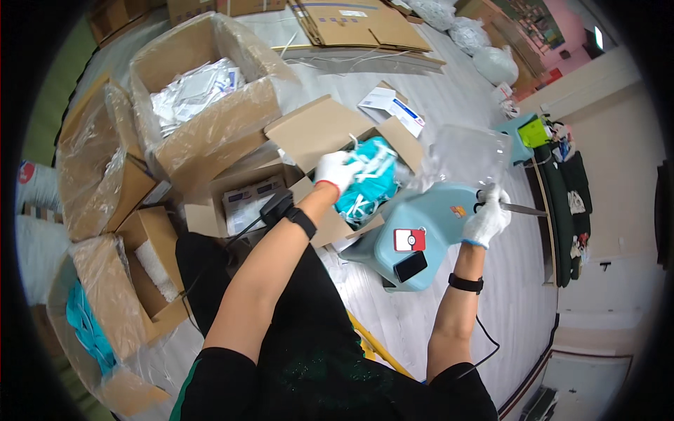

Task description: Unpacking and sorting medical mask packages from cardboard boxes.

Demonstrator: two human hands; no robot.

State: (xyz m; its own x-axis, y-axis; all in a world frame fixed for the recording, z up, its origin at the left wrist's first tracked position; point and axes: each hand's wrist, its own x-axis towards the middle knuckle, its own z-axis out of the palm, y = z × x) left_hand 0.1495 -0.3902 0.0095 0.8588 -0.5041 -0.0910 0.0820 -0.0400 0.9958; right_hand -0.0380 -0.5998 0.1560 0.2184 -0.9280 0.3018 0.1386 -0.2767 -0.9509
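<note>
My left hand, in a white glove with a red cuff, is closed at the near-left side of a bundle of teal fabric pieces with white straps. Its fingertips press into the bundle, so their exact hold is partly hidden. The bundle fills an open cardboard box with raised flaps. On the right, my right hand, gloved in white with a blue cuff, grips scissors by the dark handles. Their blades point right, above the edge of a light blue plastic stool.
A red-and-white card-like item and a phone lie on the stool. Behind it is a clear plastic bag. Large cardboard boxes with plastic liners stand left; flattened cardboard lies far back. A yellow pole is near my legs.
</note>
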